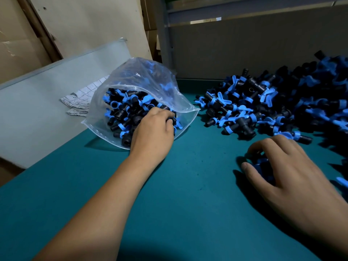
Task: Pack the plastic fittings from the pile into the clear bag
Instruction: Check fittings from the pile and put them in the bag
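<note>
Head view of a packing bench. The clear bag (139, 95) lies on its side at the left of the green table top (188, 185), its mouth gaping toward the viewer and its body already largely filled with black-and-blue plastic fittings (124, 110). The left hand (152, 132) reaches into the bag mouth, knuckles up, fingers curled down around a black fitting (170, 120) at the top of the heap inside. The pile of fittings (273, 104) spreads across the right half of the table, running to the right edge of the view. The right hand (282, 166) rests at the near edge of the pile, fingers bent and thumb spread, cupped over several blue fittings (261, 164) that show beneath the fingertips; how firmly it holds them cannot be told. A crumpled printed paper (81, 100) lies behind the bag, against a pale grey panel (37, 102) that leans at the table's left side. A grey partition (244, 49) closes the far side
</note>
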Tool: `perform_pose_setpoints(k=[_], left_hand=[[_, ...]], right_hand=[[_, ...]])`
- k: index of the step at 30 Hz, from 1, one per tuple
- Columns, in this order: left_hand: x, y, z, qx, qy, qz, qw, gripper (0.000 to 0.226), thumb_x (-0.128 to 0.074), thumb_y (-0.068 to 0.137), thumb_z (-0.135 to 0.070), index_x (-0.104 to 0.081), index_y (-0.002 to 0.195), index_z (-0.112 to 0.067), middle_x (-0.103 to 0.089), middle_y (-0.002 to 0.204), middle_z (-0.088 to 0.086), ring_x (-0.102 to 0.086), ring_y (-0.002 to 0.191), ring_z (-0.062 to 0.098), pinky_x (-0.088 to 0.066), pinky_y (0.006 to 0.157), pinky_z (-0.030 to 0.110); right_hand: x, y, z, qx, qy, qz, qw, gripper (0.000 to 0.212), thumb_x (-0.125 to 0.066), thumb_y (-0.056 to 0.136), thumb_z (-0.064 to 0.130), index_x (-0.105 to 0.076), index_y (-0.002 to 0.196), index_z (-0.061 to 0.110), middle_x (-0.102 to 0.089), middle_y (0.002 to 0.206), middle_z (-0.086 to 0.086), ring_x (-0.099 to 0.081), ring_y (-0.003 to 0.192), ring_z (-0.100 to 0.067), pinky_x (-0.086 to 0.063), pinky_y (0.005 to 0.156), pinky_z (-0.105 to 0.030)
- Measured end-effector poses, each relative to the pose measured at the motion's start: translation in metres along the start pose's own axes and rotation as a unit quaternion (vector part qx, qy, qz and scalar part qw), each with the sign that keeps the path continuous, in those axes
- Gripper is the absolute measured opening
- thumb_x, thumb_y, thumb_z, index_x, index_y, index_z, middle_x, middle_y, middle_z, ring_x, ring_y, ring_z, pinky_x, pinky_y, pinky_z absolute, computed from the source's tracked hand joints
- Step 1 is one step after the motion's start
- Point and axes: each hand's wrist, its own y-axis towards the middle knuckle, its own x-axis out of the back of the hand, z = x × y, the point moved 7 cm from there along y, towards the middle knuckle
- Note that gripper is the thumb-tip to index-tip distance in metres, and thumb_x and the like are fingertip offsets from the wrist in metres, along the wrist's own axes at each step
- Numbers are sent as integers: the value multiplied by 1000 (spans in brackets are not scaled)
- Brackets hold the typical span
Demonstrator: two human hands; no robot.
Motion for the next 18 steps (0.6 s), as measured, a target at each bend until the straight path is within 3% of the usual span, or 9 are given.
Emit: perform_pose_setpoints(k=[3, 6, 8, 10, 12, 15, 16, 18], left_hand=[[7, -1, -3, -7, 15, -29, 999, 24, -54, 101, -20, -75, 114, -19, -66, 117, -1, -61, 110, 22, -52, 94, 43], [19, 0, 0, 21, 3, -85, 996, 22, -54, 97, -17, -76, 99, -17, -68, 104, 0, -62, 100, 23, -52, 88, 43], [25, -2, -3, 15, -17, -116, 993, 20, -55, 94, -16, -75, 91, -16, -69, 97, -1, -63, 91, 22, -52, 83, 43], [24, -6, -19, -47, -65, -104, 991, 18, -57, 90, -14, -74, 85, -15, -69, 89, -3, -64, 82, 20, -52, 78, 40], [12, -14, -42, -127, -114, -26, 985, 16, -60, 89, -12, -75, 85, -15, -68, 86, -6, -63, 78, 15, -51, 76, 34], [-24, -33, -71, -153, -209, 176, 950, 20, -68, 93, -22, -75, 111, -21, -66, 105, -8, -65, 87, 13, -47, 78, 20], [-36, -41, -78, -138, -243, 242, 929, 28, -71, 93, -27, -71, 121, -25, -66, 114, -8, -67, 92, 14, -47, 80, 18], [-52, -54, -88, -115, -287, 318, 897, 33, -75, 93, -35, -68, 124, -29, -70, 116, -6, -68, 96, 17, -54, 87, 29]], right_hand=[[7, -2, -10, -53, -106, -63, 991, 40, -54, 92, 56, -57, 105, 18, -53, 100, -8, -52, 96, -36, -46, 79, -47], [6, -6, -13, -97, -193, -58, 975, 48, -50, 94, 60, -56, 97, 13, -52, 89, -16, -52, 84, -40, -45, 70, -47], [1, -6, -11, -77, -155, -36, 984, 45, -56, 92, 62, -54, 100, 18, -50, 90, -8, -53, 83, -35, -46, 67, -43], [-2, -5, -8, -43, -57, -31, 997, 43, -69, 86, 54, -51, 112, 24, -46, 98, 3, -47, 85, -19, -42, 69, -36], [2, -4, -5, -10, 25, -50, 998, 55, -82, 80, 40, -50, 122, 25, -44, 107, 8, -44, 90, -2, -42, 78, -26], [7, -4, -3, 11, 96, -60, 993, 71, -93, 69, 26, -51, 127, 28, -51, 111, 9, -52, 102, 18, -33, 87, 3], [8, -3, -3, 10, 122, -49, 991, 73, -95, 67, 25, -51, 126, 31, -57, 110, 10, -55, 102, 20, -32, 86, 5], [9, -2, -2, 9, 171, -23, 985, 69, -93, 71, 25, -51, 124, 36, -66, 112, 16, -61, 102, 18, -38, 83, 4]])
